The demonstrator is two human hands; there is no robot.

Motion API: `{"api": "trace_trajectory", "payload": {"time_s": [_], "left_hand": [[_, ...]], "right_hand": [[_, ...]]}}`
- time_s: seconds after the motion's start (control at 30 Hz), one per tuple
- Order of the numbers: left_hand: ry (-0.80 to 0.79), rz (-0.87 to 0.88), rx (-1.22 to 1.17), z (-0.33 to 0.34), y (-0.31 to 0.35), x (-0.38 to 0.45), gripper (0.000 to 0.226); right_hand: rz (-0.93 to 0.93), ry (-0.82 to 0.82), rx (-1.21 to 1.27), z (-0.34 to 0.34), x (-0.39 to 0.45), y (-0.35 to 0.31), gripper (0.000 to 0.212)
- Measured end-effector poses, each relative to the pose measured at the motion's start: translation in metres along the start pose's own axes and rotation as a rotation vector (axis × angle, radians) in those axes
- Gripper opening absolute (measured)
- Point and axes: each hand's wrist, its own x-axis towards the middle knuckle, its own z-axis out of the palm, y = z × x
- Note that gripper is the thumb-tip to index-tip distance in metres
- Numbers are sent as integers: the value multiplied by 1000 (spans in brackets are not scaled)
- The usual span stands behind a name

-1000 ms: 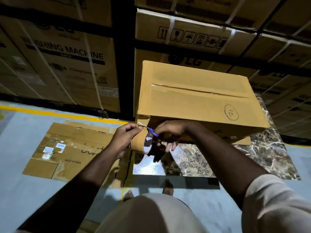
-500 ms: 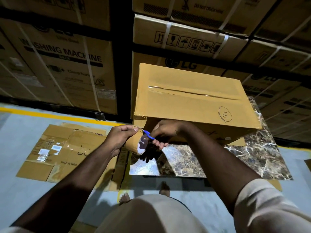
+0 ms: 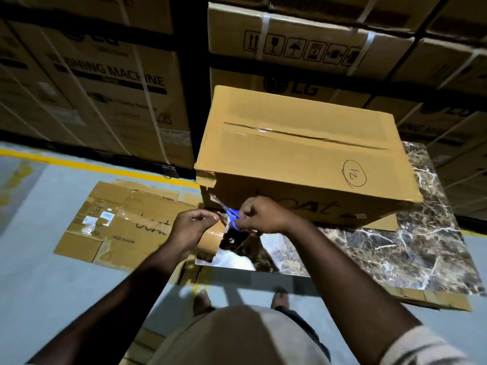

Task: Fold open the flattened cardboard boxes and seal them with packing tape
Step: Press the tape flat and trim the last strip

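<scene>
We take the box (image 3: 303,164) as our landmark; it stands assembled on the marble table (image 3: 395,246), its top seam running left to right, a circled number on the near right of the top.

Nearest us, just before the box's near left corner, the left hand (image 3: 193,229) curls round the tape roll (image 3: 210,239), thumb and fingertips pinching near the tape's free end. A strip of tape runs from the roll up to that corner. Beside it, the right hand (image 3: 263,216) is closed on blue-handled scissors (image 3: 232,217), blades pointing at the strip; whether the blades are apart we cannot tell.

We judge the tape thin, sticky and apt to fold on itself, so it is best kept taut and held by the roll's rim. The box looks light, stiff at the edges, soft mid-panel.

Left of the box, flattened cardboard (image 3: 116,222) lies on the floor. Behind the box, stacked cartons (image 3: 105,88) rise.
</scene>
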Motion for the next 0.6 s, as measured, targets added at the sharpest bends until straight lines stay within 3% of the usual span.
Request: {"api": "trace_trajectory", "payload": {"time_s": [0.07, 0.17, 0.3, 0.43, 0.6], "left_hand": [[-3, 18, 18, 26, -1, -7, 3], [-57, 47, -3, 84, 0, -15, 9], [-110, 34, 71, 194, -3, -23, 14], [-194, -50, 96, 317, -4, -34, 16], [-263, -89, 125, 440, 1, -50, 23]], "right_hand": [[-74, 152, 1, 0, -30, 40, 18], [10, 305, 84, -13, -91, 103, 9], [218, 362, 176, -47, -182, 206, 16], [573, 538, 210, -78, -252, 321, 22], [868, 482, 47, -107, -278, 424, 42]]}}
